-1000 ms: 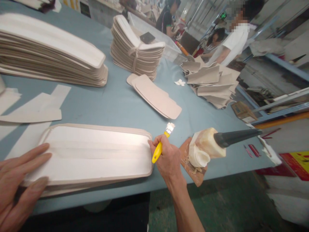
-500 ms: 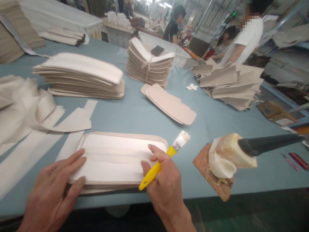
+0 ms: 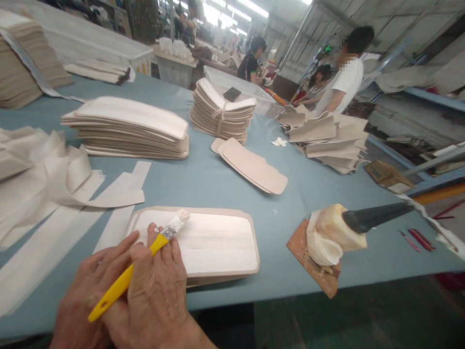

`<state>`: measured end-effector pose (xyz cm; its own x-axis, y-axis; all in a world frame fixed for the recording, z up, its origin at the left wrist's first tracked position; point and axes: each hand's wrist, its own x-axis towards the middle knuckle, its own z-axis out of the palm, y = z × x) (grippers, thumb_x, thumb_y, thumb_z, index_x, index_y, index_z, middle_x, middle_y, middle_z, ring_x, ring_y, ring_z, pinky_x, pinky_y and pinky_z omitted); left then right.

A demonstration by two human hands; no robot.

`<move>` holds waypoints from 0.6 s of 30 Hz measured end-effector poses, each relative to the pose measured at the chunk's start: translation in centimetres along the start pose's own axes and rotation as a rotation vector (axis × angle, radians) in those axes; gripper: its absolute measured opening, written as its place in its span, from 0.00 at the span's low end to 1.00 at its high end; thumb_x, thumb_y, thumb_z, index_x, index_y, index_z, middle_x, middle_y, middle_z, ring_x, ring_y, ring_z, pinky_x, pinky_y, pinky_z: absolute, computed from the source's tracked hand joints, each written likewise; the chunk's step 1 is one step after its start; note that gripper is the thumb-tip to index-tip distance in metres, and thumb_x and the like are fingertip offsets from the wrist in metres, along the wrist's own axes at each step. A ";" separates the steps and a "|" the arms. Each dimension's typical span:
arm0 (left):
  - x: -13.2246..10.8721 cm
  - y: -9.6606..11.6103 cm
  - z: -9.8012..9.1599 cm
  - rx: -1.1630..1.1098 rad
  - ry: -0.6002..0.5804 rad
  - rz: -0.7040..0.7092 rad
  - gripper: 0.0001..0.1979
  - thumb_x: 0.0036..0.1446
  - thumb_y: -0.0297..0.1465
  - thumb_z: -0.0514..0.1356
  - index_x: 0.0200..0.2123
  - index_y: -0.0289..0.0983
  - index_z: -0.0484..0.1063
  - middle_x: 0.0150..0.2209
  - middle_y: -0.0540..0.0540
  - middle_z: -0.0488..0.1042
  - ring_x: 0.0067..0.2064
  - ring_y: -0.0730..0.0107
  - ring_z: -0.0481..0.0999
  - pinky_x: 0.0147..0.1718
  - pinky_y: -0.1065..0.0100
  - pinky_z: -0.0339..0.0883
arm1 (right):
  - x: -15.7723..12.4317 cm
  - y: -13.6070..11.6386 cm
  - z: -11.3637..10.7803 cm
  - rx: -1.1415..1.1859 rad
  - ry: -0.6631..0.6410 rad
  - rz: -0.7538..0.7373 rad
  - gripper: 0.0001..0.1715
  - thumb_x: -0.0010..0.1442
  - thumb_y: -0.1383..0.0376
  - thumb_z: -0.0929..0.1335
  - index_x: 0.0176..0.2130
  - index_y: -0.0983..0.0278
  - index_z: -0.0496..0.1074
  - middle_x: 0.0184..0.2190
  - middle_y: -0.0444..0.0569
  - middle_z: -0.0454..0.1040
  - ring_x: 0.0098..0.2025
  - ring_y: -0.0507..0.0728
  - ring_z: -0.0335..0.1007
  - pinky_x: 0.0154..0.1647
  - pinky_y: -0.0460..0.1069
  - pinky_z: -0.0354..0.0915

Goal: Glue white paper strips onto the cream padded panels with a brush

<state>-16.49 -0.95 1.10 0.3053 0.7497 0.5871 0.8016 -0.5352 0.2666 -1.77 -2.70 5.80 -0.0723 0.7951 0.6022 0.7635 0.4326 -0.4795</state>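
A stack of beige panels with a white, rounded-corner top piece (image 3: 221, 242) lies close to the table's front edge. My right hand (image 3: 156, 286) holds a yellow-handled paintbrush (image 3: 121, 286), its whitish, coated bristles pointing away over the panel. The fingers of this hand also press flat on the panel's left part. Beside and partly beneath it, my left hand (image 3: 87, 286) rests with fingers stretched out at the panel's left end. Some of its fingers are hidden by the right hand.
Right of the panels, a glue-smeared container (image 3: 327, 228) with a dark handle sits on a brown board (image 3: 332, 281). Pale strips (image 3: 72, 194) lie left. Behind are a panel stack (image 3: 127, 126), a tied bundle (image 3: 221, 114), loose panels (image 3: 250, 165) and folded pieces (image 3: 330, 135). People work beyond.
My right hand has moved left across the panel with the paintbrush, from its right end to beside my left hand. The view has shifted slightly upward and right.
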 end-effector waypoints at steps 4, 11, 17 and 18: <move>0.3 0.2 -0.1 0.020 0.013 0.060 0.25 0.71 0.37 0.51 0.68 0.42 0.63 0.62 0.38 0.75 0.54 0.47 0.75 0.53 0.49 0.67 | -1.2 0.9 -1.1 -0.046 0.020 0.019 0.26 0.69 0.56 0.69 0.60 0.65 0.66 0.70 0.64 0.65 0.72 0.66 0.62 0.71 0.64 0.63; 0.6 0.5 0.2 -0.006 0.038 0.021 0.26 0.68 0.34 0.54 0.69 0.44 0.64 0.63 0.38 0.75 0.54 0.44 0.77 0.55 0.45 0.66 | -2.2 4.6 -4.6 -0.093 -0.067 0.122 0.29 0.61 0.59 0.76 0.55 0.63 0.64 0.70 0.71 0.63 0.69 0.73 0.65 0.64 0.69 0.69; 0.6 0.4 0.2 -0.031 0.027 -0.006 0.28 0.68 0.36 0.53 0.70 0.48 0.63 0.65 0.41 0.74 0.56 0.44 0.76 0.58 0.44 0.65 | -4.2 8.6 -8.0 -0.138 -0.042 0.202 0.25 0.62 0.65 0.73 0.55 0.61 0.64 0.71 0.67 0.62 0.70 0.71 0.63 0.62 0.68 0.69; 0.5 0.3 0.3 -0.033 0.022 -0.013 0.27 0.68 0.36 0.54 0.69 0.48 0.64 0.65 0.41 0.74 0.56 0.44 0.76 0.58 0.44 0.65 | -4.6 9.2 -8.4 -0.147 -0.032 0.206 0.23 0.63 0.66 0.72 0.55 0.61 0.64 0.71 0.67 0.62 0.70 0.71 0.63 0.62 0.68 0.68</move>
<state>-15.94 -0.63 1.29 0.2835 0.7478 0.6004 0.7880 -0.5384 0.2986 10.96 -5.97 3.93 0.0763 0.8743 0.4794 0.8493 0.1949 -0.4906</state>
